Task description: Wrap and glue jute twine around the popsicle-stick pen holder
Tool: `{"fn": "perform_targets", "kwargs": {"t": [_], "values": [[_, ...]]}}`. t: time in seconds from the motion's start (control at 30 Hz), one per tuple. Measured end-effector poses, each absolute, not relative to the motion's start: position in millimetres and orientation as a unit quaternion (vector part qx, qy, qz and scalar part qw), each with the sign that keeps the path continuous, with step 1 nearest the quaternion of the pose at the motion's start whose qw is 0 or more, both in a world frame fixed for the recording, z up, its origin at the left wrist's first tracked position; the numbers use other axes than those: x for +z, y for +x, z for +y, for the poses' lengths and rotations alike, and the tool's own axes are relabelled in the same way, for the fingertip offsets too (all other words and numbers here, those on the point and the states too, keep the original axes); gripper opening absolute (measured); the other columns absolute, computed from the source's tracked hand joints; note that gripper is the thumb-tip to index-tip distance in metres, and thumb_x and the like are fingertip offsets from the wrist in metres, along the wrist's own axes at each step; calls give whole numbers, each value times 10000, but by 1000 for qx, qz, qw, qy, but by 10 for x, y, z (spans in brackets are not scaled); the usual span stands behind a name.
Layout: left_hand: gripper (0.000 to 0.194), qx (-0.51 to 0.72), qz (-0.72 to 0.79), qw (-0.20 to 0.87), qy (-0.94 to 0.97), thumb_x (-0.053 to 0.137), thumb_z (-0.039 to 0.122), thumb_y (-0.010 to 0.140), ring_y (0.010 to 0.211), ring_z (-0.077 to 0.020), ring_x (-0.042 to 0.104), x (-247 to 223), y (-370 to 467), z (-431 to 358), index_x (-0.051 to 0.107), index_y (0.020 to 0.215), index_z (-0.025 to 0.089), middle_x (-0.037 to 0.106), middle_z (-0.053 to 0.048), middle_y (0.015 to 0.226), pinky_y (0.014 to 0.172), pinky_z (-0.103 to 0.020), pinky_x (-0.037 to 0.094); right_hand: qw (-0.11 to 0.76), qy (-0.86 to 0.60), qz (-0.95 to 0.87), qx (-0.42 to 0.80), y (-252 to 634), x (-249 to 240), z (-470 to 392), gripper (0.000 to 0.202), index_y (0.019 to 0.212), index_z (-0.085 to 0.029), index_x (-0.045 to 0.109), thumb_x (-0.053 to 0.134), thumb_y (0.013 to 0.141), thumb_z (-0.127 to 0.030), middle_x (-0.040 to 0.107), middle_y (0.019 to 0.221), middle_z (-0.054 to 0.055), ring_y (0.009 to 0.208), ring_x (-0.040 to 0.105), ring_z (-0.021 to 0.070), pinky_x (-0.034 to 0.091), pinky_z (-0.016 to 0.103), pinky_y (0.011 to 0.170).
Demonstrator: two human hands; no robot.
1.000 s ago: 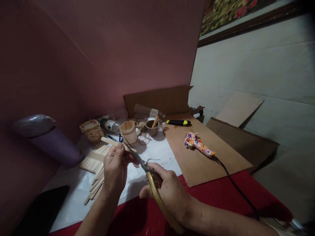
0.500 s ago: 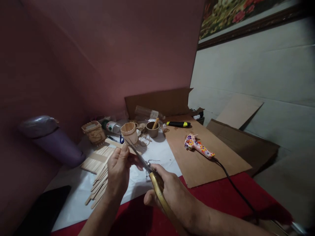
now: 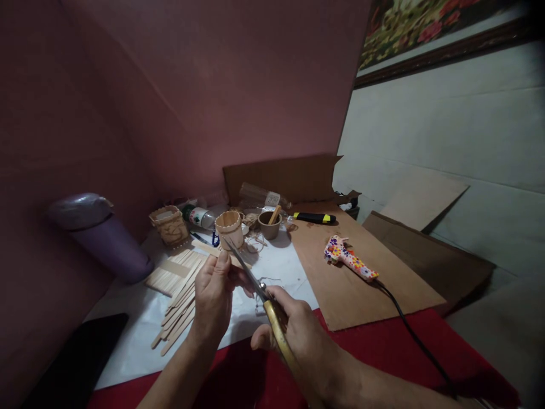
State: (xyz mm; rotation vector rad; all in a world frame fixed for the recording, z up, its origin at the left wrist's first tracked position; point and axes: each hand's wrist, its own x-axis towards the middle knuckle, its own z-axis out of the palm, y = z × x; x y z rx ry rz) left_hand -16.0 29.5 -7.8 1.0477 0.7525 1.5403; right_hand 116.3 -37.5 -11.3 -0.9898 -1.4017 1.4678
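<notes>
My left hand (image 3: 216, 295) pinches a flat wooden stick (image 3: 205, 247) whose end sticks out to the upper left. Scissors with yellowish handles (image 3: 279, 330) are held in my right hand (image 3: 309, 341). Their blades reach up and left, across the stick at my left fingertips. More wooden sticks (image 3: 181, 315) lie fanned out on white paper, left of my left hand, beside a banded bundle (image 3: 172, 272). Just beyond the blades stands a small cup faced with wooden sticks (image 3: 230, 228).
A floral glue gun (image 3: 349, 259) and a yellow-black cutter (image 3: 315, 218) lie on cardboard (image 3: 383, 289) at the right. Behind are a brown pot (image 3: 269, 227), a wooden container (image 3: 169, 227) and plastic bottles (image 3: 200, 216). A purple container (image 3: 108, 244) lies left.
The whole scene sits slightly further right in the picture, as the camera has turned a little. Both hands keep nearly the same hold on the stick and scissors.
</notes>
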Motion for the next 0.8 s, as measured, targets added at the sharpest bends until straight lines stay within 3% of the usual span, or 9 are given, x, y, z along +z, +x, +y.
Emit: {"fn": "perform_targets", "kwargs": {"t": [0.27, 0.6, 0.8], "values": [[299, 660, 306, 527, 439, 642, 372, 798, 416, -118, 568, -65, -152, 278, 542, 625, 149, 602, 4, 498, 446, -242, 514, 429, -434, -568, 552, 1144, -173, -368, 346, 1079, -207, 531, 648, 754, -177, 578, 627, -61, 618, 629, 141, 459, 228, 582], [245, 666, 301, 514, 449, 589, 308, 843, 428, -114, 564, -95, -164, 293, 566, 660, 147, 599, 4, 515, 441, -226, 497, 440, -466, -591, 490, 1143, -237, -358, 320, 993, -214, 587, 743, 714, -233, 488, 593, -94, 554, 518, 100, 404, 212, 534], [266, 671, 301, 510, 446, 590, 314, 842, 426, -106, 550, -99, -165, 298, 546, 634, 153, 583, 15, 504, 446, -224, 496, 437, -470, -586, 496, 1130, -223, -355, 332, 1004, -210, 581, 742, 718, -257, 527, 591, -85, 576, 580, 121, 414, 224, 548]]}}
